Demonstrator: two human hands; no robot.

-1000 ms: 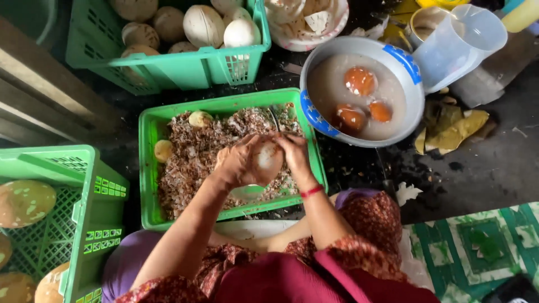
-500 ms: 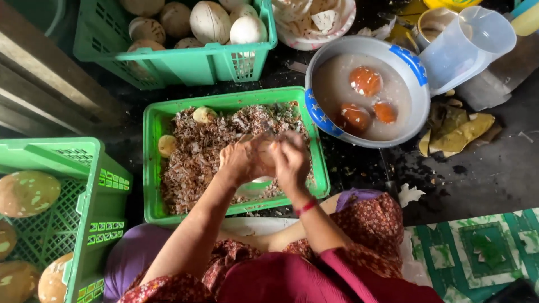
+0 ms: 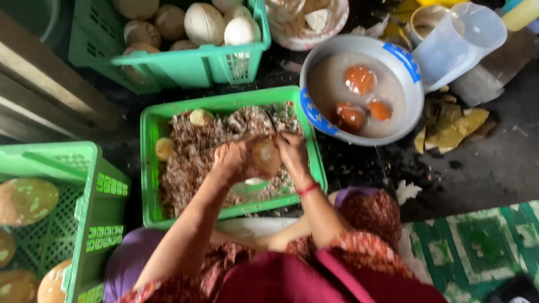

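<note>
Hands meet over the green crate [image 3: 150, 168] of brown husk scraps — left hand [image 3: 236, 161] gripping a round brown coconut [image 3: 265, 157], right hand [image 3: 292, 152] with fingers closed on its top — a hard, heavy-looking, probably slippery shell best cupped underneath.

coconut [image 3: 265, 157]: turned, brown side up | hands: right hand [image 3: 293, 154] shifted onto its right edge
</note>
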